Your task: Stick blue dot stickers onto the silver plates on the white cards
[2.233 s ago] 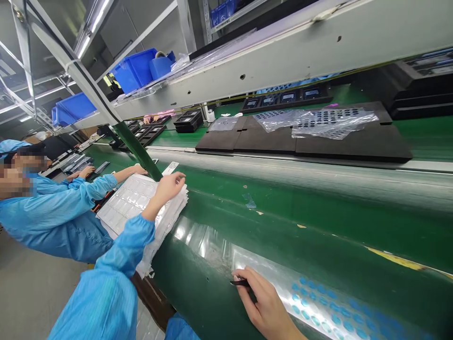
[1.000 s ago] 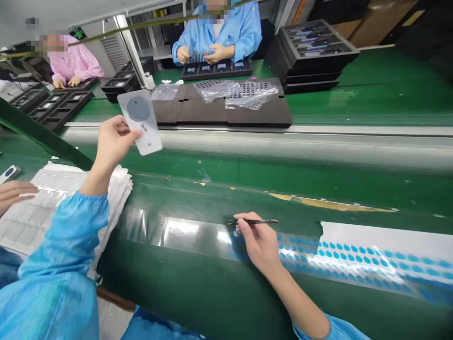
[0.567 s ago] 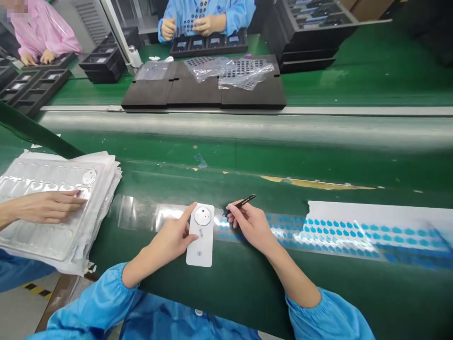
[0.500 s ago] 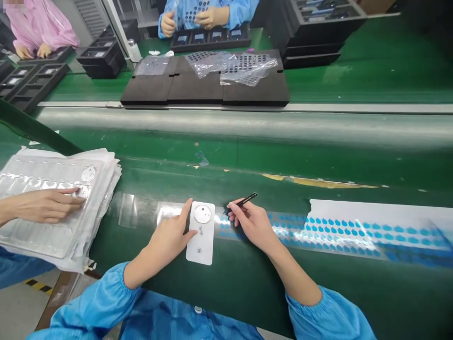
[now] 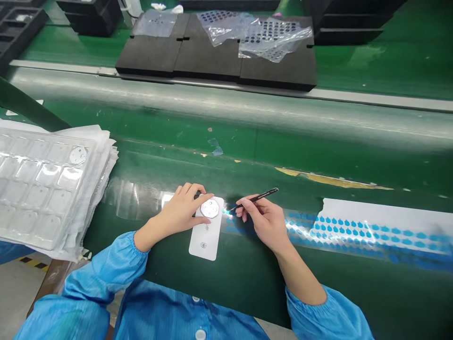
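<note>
A white card [image 5: 204,236] with a round white disc [image 5: 210,208] near its top lies on the green work surface. My left hand [image 5: 177,210] is at the card's upper left, its thumb and fingers around the card's edges by the disc. My right hand [image 5: 264,218] grips black tweezers [image 5: 262,194], their tip over the clear film right of the card. Rows of blue dots [image 5: 348,231] run along that film to the right, partly backed by white paper [image 5: 382,212].
Stacked clear trays [image 5: 38,203] stand at the left, one disc in the top tray. Black foam blocks [image 5: 212,59] with plastic sheets of dark dots [image 5: 276,35] lie beyond the metal rail [image 5: 371,99]. A green bar [image 5: 31,106] slants in at the left.
The view has tilted down. My left hand has closed in around the card's top. Another person's hand has left the tray at the left, and one of its two discs is gone.
</note>
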Demonstrator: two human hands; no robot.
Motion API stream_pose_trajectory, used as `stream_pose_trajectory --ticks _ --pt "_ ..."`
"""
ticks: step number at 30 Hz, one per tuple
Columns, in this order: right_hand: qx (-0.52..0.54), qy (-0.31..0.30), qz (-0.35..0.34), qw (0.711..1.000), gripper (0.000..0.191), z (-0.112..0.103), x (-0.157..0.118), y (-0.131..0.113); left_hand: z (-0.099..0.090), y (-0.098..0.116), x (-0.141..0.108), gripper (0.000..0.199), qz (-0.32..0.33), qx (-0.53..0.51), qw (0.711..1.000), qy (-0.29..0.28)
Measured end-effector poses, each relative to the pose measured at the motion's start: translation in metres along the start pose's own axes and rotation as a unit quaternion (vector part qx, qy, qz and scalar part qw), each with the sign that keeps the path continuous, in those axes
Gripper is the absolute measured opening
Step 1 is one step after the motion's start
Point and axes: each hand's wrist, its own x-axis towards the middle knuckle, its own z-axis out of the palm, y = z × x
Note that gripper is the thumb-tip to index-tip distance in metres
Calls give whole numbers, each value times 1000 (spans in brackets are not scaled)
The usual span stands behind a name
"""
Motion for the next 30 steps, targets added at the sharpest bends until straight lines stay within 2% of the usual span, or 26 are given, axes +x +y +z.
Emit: stream_pose_trajectory --ticks 5,8,30 --pt "48 3 60 997 46 23 5 -9 -1 1 2 70 -11 -22 1000 5" --pt "49 8 80 996 49 30 7 -8 1 0 2 71 -7 -21 1000 11" --pt "28 3 68 997 43 26 10 -10 2 -1 6 68 14 -12 1000 24"
